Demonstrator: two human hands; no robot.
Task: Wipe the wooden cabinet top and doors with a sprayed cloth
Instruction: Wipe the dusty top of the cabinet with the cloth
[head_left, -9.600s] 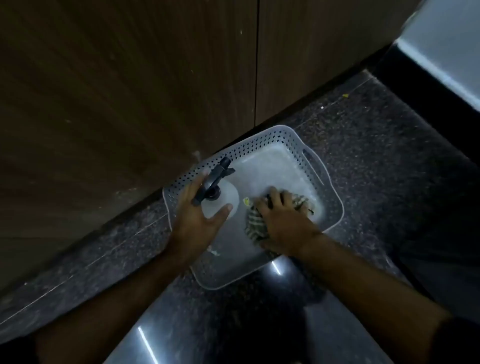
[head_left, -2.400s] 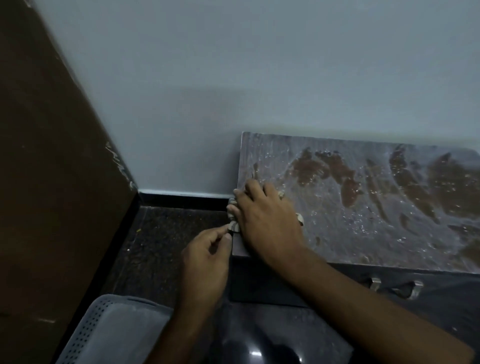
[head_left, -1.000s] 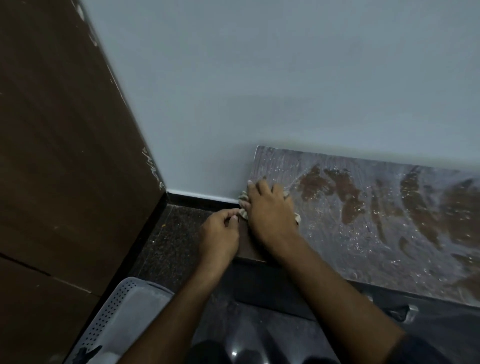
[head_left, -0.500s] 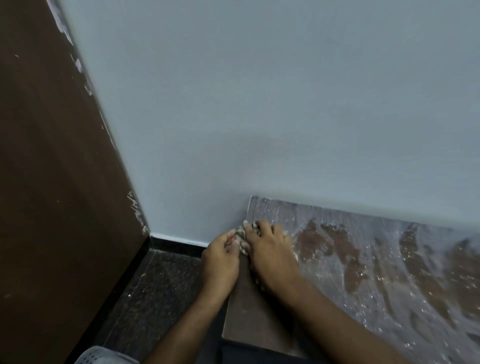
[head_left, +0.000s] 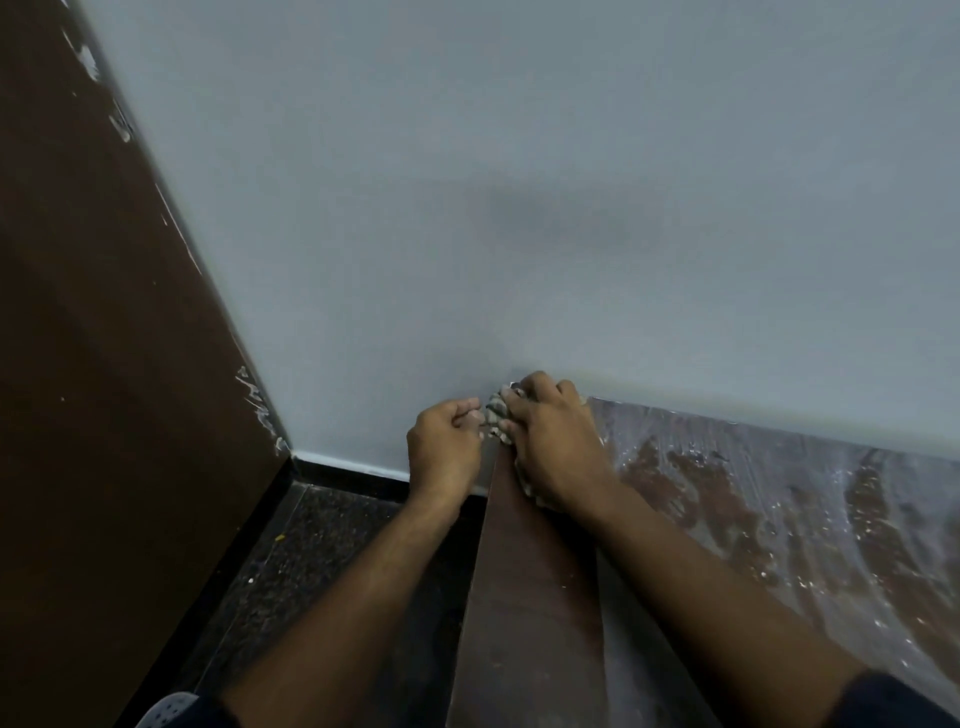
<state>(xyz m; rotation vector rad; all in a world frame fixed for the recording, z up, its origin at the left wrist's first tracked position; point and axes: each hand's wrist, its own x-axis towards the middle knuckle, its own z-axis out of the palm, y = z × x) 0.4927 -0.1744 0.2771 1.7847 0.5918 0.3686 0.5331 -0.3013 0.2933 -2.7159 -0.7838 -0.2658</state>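
The low wooden cabinet top (head_left: 524, 613) runs along the wall; a strip at its left edge shows dark brown wood, while the rest (head_left: 779, 519) is dusty grey with brown wiped patches. My right hand (head_left: 556, 447) presses a striped cloth (head_left: 496, 413) flat onto the far left corner of the top, against the wall. My left hand (head_left: 447, 441) hovers just off the cabinet's left edge, its fingers curled and pinching the cloth's hanging end. Most of the cloth is hidden under my right hand.
A tall brown wooden panel (head_left: 104, 364) stands on the left. The pale grey wall (head_left: 519, 208) fills the back. Dark speckled floor (head_left: 311, 561) lies between panel and cabinet. A corner of the perforated grey basket (head_left: 169, 711) shows at the bottom left.
Both hands slid with the cloth along the left edge of the top to its far corner at the wall. The wiped brown strip behind them grew longer. The view tilted upward.
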